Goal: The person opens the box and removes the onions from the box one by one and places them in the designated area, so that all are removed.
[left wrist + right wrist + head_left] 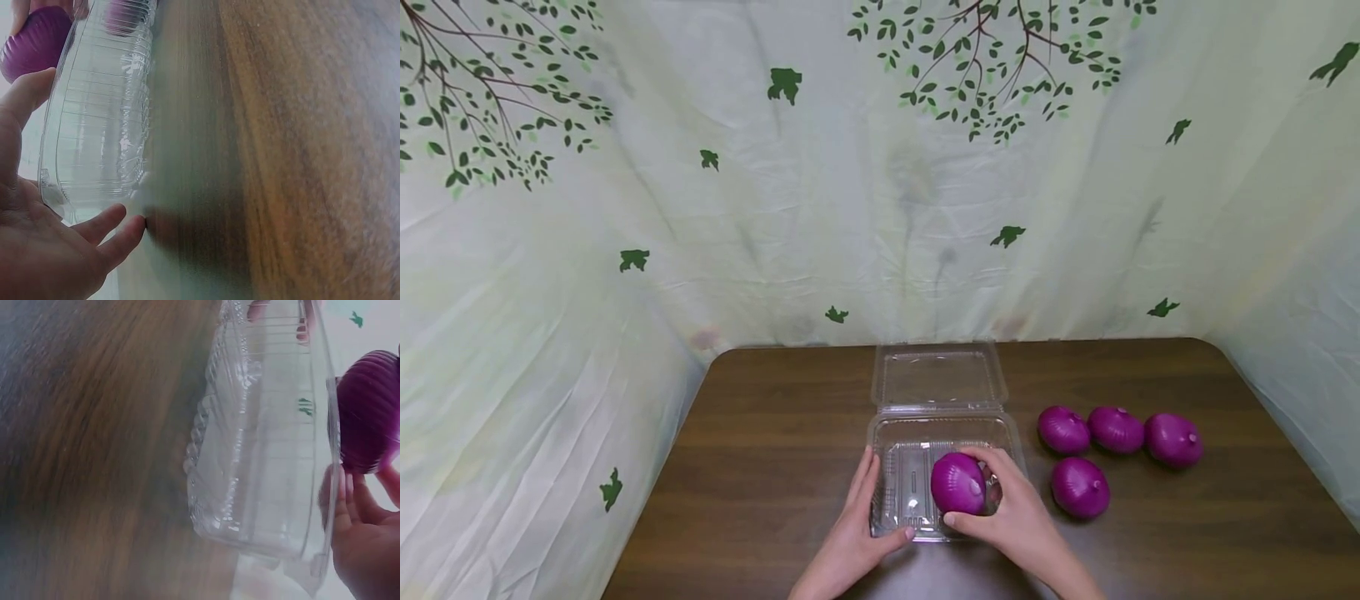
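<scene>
My right hand grips a purple onion between thumb and fingers, over the right half of a clear plastic clamshell container. In the right wrist view the held onion is up beyond the container's rim. Against the container's left front corner rests my left hand, its fingers stretched along the left side and its thumb at the front edge. The left wrist view has the left hand close beside the clear wall. The hinged lid lies folded back.
Several more purple onions stand on the brown wooden table right of the container, three in a back row and one in front. A pale cloth with leaf prints hangs behind and beside the table.
</scene>
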`<state>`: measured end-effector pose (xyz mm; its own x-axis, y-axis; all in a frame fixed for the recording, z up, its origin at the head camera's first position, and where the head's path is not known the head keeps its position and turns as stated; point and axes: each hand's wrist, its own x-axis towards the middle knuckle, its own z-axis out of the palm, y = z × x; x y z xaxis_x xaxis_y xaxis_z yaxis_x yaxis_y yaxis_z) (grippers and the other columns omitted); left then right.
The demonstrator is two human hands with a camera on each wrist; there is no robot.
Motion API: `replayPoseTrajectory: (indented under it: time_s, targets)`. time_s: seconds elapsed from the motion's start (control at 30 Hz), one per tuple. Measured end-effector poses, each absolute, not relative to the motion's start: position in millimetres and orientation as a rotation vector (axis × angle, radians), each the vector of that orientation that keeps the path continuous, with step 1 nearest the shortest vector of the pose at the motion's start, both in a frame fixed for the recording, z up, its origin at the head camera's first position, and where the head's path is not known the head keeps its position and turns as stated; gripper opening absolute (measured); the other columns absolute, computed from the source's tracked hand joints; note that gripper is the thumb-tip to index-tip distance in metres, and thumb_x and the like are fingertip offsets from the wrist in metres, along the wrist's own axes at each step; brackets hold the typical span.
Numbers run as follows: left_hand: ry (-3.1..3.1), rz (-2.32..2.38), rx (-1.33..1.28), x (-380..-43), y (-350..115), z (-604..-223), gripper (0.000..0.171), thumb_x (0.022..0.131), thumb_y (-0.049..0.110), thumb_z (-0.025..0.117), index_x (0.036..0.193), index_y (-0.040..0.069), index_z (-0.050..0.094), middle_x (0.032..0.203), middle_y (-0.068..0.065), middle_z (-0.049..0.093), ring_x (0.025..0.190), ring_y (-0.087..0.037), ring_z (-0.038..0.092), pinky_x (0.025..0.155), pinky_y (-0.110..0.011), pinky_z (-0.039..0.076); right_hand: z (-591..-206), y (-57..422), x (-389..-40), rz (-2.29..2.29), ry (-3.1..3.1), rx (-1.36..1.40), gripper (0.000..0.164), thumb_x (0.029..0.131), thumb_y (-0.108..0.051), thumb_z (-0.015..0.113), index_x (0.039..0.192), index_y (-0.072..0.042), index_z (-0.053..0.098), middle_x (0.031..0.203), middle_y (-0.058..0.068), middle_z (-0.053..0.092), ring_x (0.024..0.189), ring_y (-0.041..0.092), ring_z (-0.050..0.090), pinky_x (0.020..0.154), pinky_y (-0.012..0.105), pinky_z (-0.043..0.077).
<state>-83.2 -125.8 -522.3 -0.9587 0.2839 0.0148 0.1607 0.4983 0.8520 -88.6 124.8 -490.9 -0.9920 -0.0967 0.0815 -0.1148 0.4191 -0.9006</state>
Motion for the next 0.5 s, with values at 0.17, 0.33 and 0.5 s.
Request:
replayPoseTrajectory:
  time_s: [0.17,0.33,0.5]
  targets:
    - [2.610,1.467,0.390,-81.6,-125.5,-524.4,0.107,0.080,0.037,0.081,0.157,0.005,0.014,0.165,0.000,-0.001,0.146,-0.033,0.013,0.110,-0.058,0.023,-487.8,131.7,-82.4,1.722,-2.618,0.189,0.079,0.060,-0.031,0.095,0.128,-0.038,0.055,0.117,-0.013,0.055,0.096,0.018,0.058,0.075,0.034,0.054]
    - [2.616,1.471,0.400,-81.6,-125.6,-524.8,0.107,0.080,0.036,0.080,0.157,0.004,0.014,0.165,-0.002,-0.001,0.146,-0.035,0.013,0.109,-0.060,0.023,-487.7,138.9,-77.6,1.710,-2.620,0.268,0.080,0.062,-0.029,0.094,0.130,-0.036,0.053,0.113,-0.011,0.057,0.091,0.017,0.059,0.076,0.037,0.055]
    - [2.609,1.467,0.385,-82.5,-126.0,-523.7,0.107,0.080,0.037,0.080,0.158,0.006,0.014,0.165,0.002,-0.002,0.146,-0.031,0.013,0.110,-0.059,0.023,-486.9,147.2,-72.7,1.641,-2.588,0.378,0.079,0.066,-0.030,0.092,0.133,-0.034,0.050,0.116,-0.013,0.059,0.098,0.014,0.058,0.081,0.035,0.053]
